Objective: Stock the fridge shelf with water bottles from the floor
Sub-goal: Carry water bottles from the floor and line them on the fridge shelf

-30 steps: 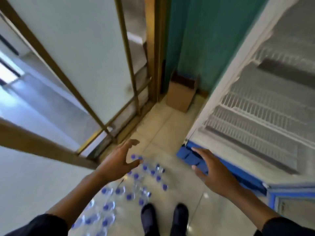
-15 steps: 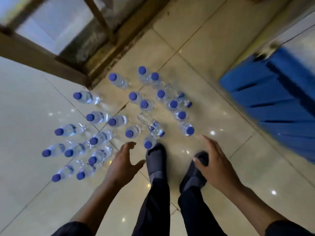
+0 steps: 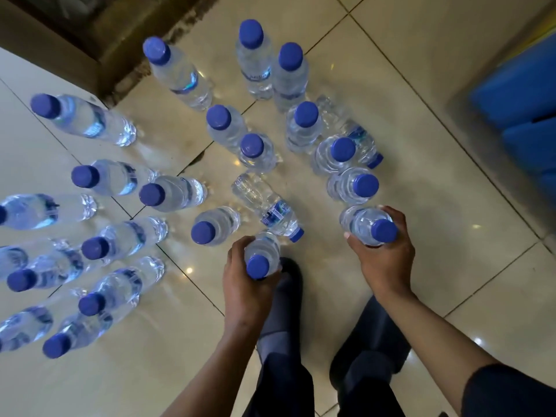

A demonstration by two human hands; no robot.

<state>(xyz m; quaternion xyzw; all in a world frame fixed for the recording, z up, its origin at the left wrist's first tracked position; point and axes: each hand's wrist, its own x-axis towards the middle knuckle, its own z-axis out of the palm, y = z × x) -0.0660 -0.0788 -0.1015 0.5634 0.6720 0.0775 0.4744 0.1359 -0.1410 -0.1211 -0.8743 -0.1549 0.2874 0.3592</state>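
Several clear water bottles with blue caps stand on the glossy tiled floor below me. My left hand [image 3: 245, 291] is closed around the neck of one upright bottle [image 3: 261, 255] just ahead of my left shoe. My right hand [image 3: 386, 260] grips another upright bottle [image 3: 367, 225] at the near right of the group. Between my hands, a bottle [image 3: 266, 203] lies on its side. A second fallen bottle [image 3: 349, 127] lies behind the right cluster. The fridge shelf is out of view.
The blue base of the fridge [image 3: 523, 97] shows at the right edge. A brown door frame and sill [image 3: 99, 34] run along the top left. My dark shoes [image 3: 285, 299] stand on the tiles beneath my hands. More bottles [image 3: 111, 296] crowd the left side.
My view dropped from the fridge and doorway down to the floor. Both open hands reached down and closed on a bottle each.
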